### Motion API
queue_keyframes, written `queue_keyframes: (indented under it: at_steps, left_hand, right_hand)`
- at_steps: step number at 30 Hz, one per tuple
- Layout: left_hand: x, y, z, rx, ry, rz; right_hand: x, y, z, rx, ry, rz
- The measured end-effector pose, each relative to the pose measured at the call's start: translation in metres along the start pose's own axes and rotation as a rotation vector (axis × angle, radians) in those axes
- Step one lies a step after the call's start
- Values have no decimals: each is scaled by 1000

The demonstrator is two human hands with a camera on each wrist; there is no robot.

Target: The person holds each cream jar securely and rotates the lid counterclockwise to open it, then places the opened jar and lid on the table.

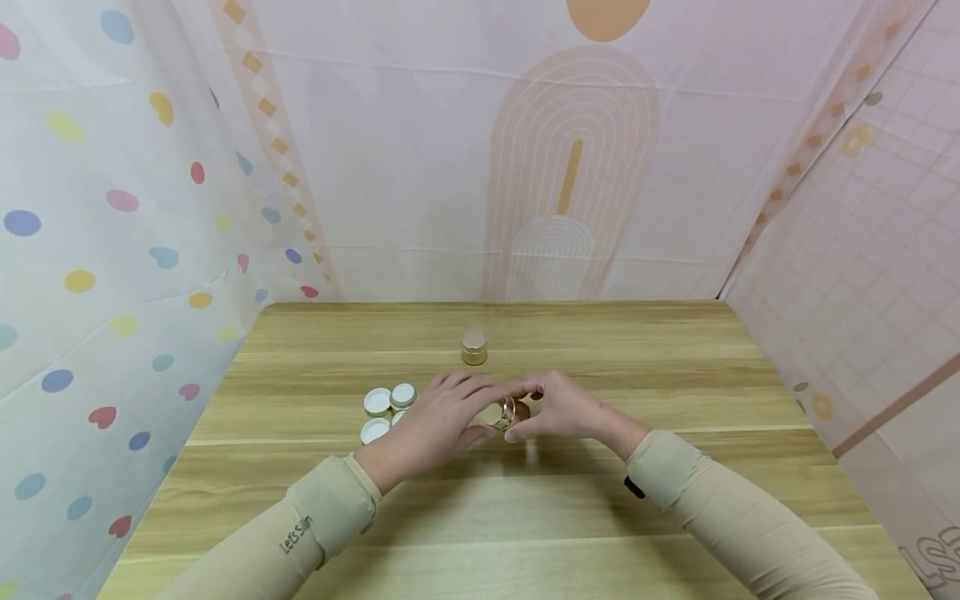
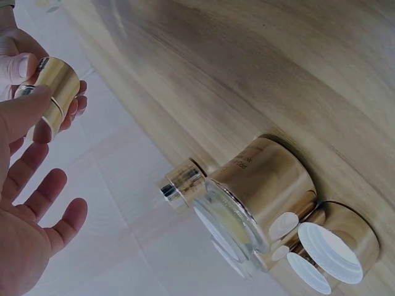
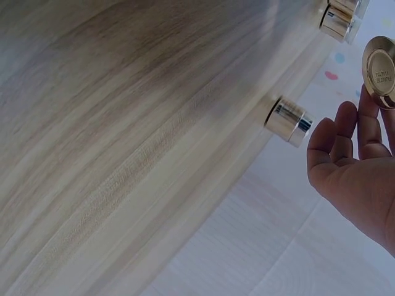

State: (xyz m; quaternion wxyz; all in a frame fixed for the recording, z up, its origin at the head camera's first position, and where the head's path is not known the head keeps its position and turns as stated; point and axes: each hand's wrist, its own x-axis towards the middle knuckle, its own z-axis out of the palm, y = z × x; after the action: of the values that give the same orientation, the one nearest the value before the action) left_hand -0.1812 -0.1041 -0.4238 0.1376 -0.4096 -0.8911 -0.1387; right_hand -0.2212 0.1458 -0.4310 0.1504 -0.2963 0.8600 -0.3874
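Note:
Above the middle of the table, my two hands meet around a small shiny gold cosmetic jar (image 1: 507, 413). In the left wrist view the gold jar (image 2: 60, 80) is tilted, with a seam between its two parts. My left hand (image 1: 442, 414) pinches one end with thumb and index finger; its other fingers spread away from it. Thumb and fingers of my right hand (image 1: 564, 408) grip the other end. The right wrist view shows the jar's flat round base (image 3: 381, 69) with tiny printing, above the right fingers. Its contents are hidden.
Left of my left hand stand an opened gold jar (image 2: 265, 176) and white-lined gold lids (image 2: 339, 240), partly covered by that hand in the head view. Farther back is another gold jar with its lid on (image 1: 474, 348). Patterned curtains (image 1: 405, 167) border the wooden table (image 1: 637, 350).

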Motion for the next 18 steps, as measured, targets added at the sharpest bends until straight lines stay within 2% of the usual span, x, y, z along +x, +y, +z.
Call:
queue_keyframes:
  at_steps: [7,18]
  left_hand:
    - [-1,-1,0,-11,-9,-4]
    - [-2,-2,2,38,-21,-27]
  right_hand:
    - [1,0,1,-21,-11,7]
    - [1,-1,2,-12,-15,2]
